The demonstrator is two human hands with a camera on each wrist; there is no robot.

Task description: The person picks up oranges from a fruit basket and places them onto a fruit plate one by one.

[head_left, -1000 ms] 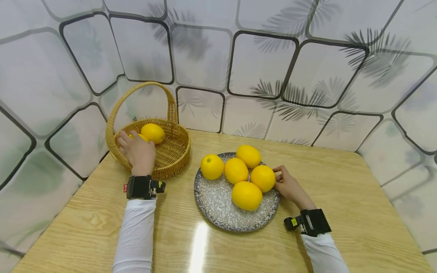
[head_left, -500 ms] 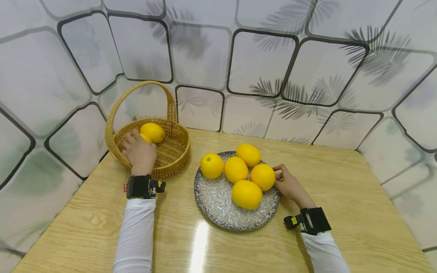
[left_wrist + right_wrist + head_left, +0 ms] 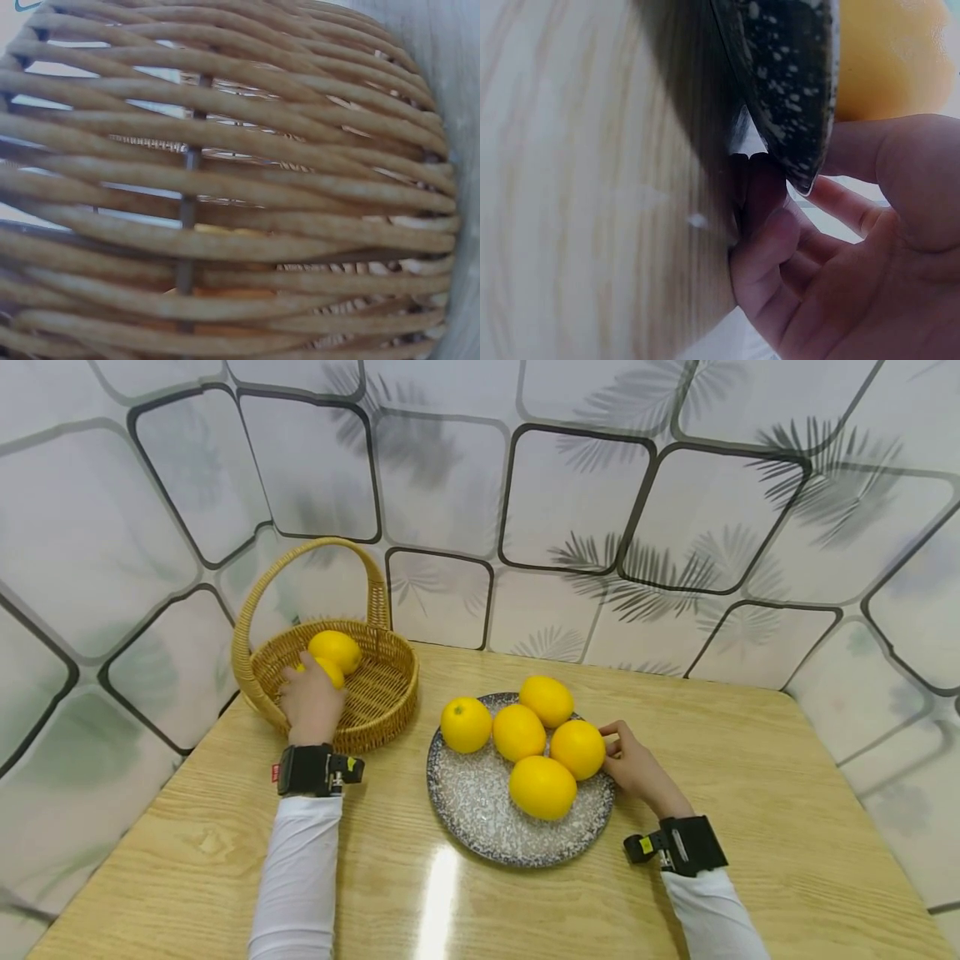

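My left hand (image 3: 313,700) is inside the wicker basket (image 3: 375,722), its fingers over a lemon (image 3: 331,670). Part of that lemon is covered by the hand, and a second lemon (image 3: 336,649) lies just behind it. In the left wrist view, only the woven basket side (image 3: 247,180) shows clearly, with bits of orange-yellow through the gaps. At the right edge of a speckled grey plate (image 3: 480,814), my right hand (image 3: 637,768) holds the rim. The right wrist view has the dark plate rim (image 3: 791,97) between thumb and curled fingers, beside a yellow fruit (image 3: 892,60).
Several lemons (image 3: 543,787) sit on the plate, mostly toward its back and right. An arched handle (image 3: 258,597) rises over the basket. The wooden table (image 3: 787,827) meets a patterned wall covering (image 3: 577,502) at the back and sides.
The left hand's fingers have shifted slightly right within the basket, and more of the front lemon shows now. The right hand and the plate have stayed in place.
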